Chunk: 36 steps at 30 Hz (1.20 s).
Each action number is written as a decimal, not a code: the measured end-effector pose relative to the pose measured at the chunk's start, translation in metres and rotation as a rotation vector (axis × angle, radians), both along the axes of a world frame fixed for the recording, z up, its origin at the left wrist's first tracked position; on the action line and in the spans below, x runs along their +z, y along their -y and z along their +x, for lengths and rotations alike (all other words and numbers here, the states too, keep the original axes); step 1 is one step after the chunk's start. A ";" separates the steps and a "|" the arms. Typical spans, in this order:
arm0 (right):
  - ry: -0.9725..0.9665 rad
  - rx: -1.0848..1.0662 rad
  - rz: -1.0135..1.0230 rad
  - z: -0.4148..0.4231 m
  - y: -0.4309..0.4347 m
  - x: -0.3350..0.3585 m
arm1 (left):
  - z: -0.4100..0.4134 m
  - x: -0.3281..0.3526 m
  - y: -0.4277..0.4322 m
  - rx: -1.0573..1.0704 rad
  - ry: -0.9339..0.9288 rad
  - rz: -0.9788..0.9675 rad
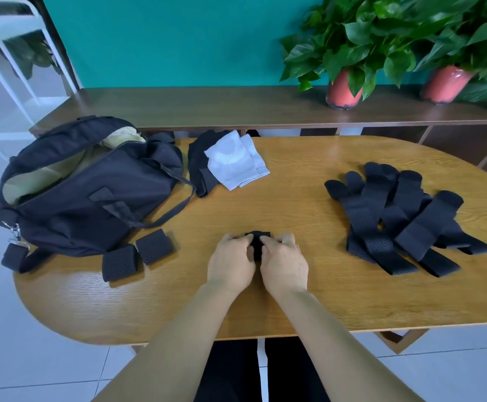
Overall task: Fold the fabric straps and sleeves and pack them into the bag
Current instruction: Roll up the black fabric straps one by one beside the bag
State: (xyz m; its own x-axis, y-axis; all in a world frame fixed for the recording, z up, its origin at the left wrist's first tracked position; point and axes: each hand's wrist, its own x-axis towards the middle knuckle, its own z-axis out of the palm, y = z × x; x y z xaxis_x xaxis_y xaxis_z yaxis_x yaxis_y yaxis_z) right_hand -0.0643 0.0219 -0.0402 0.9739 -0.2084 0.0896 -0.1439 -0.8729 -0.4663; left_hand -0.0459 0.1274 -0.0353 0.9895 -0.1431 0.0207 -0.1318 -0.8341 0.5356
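Progress early: left hand (230, 262), right hand (284, 264) pinched black perforated fabric strap (257, 239), mid-fold. Two folded black straps (154, 246) lay beside open black fabric bag (91, 198), unpacked. Black strap pile (396, 219), white knit sleeves (236, 163) awaited folding.

We see teal wall (178, 39) at back, flat colour, evenly lit. Low dark-wood shelf unit (207, 105) runs along it, with open cubbies (396, 134) under its top. On shelf top at right, two leafy green plants: left reddish pot (342, 91), right reddish pot (444, 84), foliage running past frame edge. White metal rack (7, 53) at far left, blurred. Oval light-wood table (294, 300) stands just in front of shelf unit. We note white floor tiles (18, 358) with thin grey joints. Light soft, diffuse.
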 end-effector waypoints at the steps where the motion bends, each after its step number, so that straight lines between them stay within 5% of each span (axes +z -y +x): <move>1: -0.013 -0.009 0.040 -0.001 0.000 0.001 | -0.002 0.001 0.000 -0.001 -0.014 -0.056; 8: -0.062 0.038 0.252 -0.006 -0.020 0.004 | -0.022 0.016 -0.019 0.024 -0.092 -0.254; 13: -0.101 0.165 0.306 0.003 -0.057 0.014 | -0.027 0.017 -0.054 0.036 -0.004 -0.105; 17: -0.121 0.255 0.285 0.012 -0.086 0.017 | -0.025 0.023 -0.083 0.072 0.060 0.332; 20: -0.138 0.296 0.209 0.018 -0.097 0.017 | -0.021 0.021 -0.100 0.045 0.107 0.458; 36: -0.200 0.356 -0.103 0.040 -0.132 0.020 | -0.018 0.015 -0.139 0.098 0.092 0.535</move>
